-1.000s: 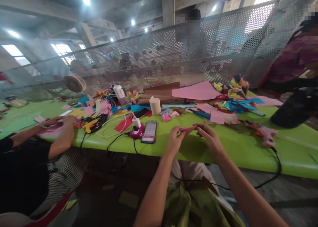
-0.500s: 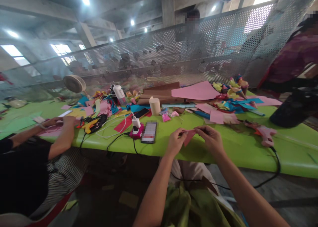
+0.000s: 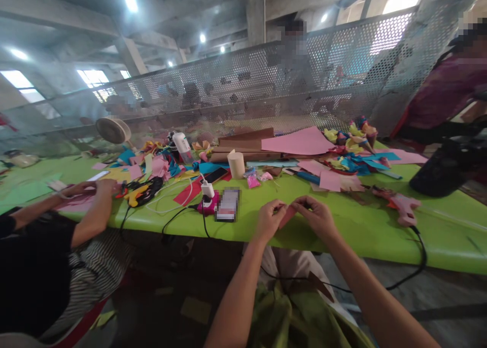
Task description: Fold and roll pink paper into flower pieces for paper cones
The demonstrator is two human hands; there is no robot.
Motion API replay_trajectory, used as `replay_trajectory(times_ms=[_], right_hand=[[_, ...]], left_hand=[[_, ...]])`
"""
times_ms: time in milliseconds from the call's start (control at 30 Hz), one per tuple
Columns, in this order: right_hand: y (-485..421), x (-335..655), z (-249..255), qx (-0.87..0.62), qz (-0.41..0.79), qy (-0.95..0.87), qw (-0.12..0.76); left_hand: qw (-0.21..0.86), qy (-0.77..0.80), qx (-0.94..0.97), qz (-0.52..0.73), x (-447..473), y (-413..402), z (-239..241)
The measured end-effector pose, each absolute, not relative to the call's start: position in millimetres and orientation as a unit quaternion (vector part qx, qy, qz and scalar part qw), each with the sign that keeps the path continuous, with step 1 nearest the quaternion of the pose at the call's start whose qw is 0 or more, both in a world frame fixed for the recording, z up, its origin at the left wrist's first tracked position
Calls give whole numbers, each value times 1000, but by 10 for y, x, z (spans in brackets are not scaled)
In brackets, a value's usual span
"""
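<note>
A small piece of pinkish-red paper [image 3: 288, 217] is pinched between my two hands, just over the front edge of the green table [image 3: 251, 231]. My left hand [image 3: 271, 219] is closed on its left side, thumb and fingertips together. On its other side my right hand [image 3: 314, 213] grips it with thumb and forefinger, the fingers curled. Much of the paper is hidden behind the fingers. Left of my hands lies a phone [image 3: 227, 205]. To the right a pink glue gun [image 3: 404, 207] rests on the table, its black cord hanging over the edge.
Behind my hands stand a cream paper roll [image 3: 236, 165] and small pink packets [image 3: 252, 179]. A pink power socket [image 3: 208, 203] with cables sits left. Paper scraps [image 3: 160, 165] are heaped at the back. A dark bottle [image 3: 437, 170] stands right. A co-worker's arms [image 3: 93, 211] work at left.
My hands have come closer together, the right one shifting left, and less of the paper shows between them. The view has moved very slightly.
</note>
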State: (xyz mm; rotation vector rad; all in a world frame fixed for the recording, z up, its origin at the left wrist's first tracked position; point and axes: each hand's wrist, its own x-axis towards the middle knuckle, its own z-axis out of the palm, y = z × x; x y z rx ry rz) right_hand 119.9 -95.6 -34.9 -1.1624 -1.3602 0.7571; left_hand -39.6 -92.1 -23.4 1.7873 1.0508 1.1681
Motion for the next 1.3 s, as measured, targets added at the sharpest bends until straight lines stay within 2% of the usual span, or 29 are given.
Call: replay_trajectory(times_ms=[833,1300], right_hand=[[-969,1191,-348,-488,336,-589,550],[-1010,1223,-307,-493,380,-556,551]], left_hand=[[375,407,682,478,-392,-918,-231],[455,426,611,488,-404,-896,-273]])
